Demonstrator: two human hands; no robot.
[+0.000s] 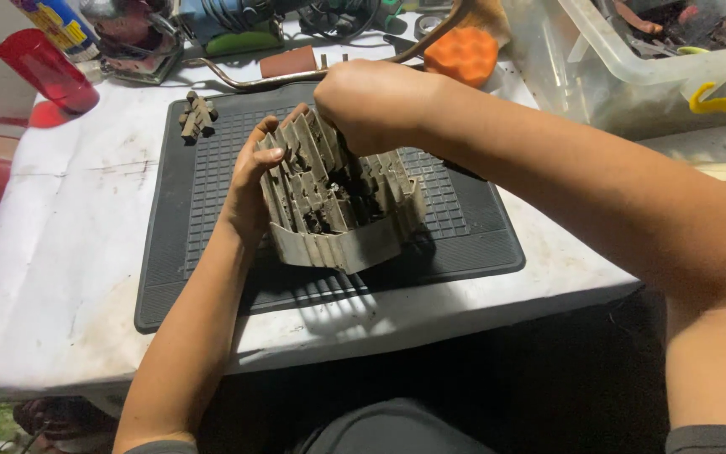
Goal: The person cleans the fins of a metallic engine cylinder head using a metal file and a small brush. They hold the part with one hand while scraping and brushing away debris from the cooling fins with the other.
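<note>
Here, a finned metal cylinder head [338, 202], grimy and pale grey, stands tilted on a dark ribbed rubber mat [212, 261] near the middle of the white-covered tabletop [69, 252]. The left hand [254, 181] is clamped on its left side, fingers curled over the upper fins. The right hand [371, 105] is closed into a fist pressed down on the top of the part; what it grips, if anything, is hidden.

At the upper right, a clear plastic bin [632, 76] holds dark, rusty metal pieces, too jumbled to tell apart, and carries a yellow latch [720, 102] on its side. A small dirty metal fitting [197, 115] lies on the mat's far left corner, well apart from the hands. Beyond the mat sit an orange foam pad [462, 55], a red cup [44, 71] and a green-bodied power tool [241, 25].

The mat's near edge lies just short of the tabletop's front edge; bare cloth opens to the left of the mat.
</note>
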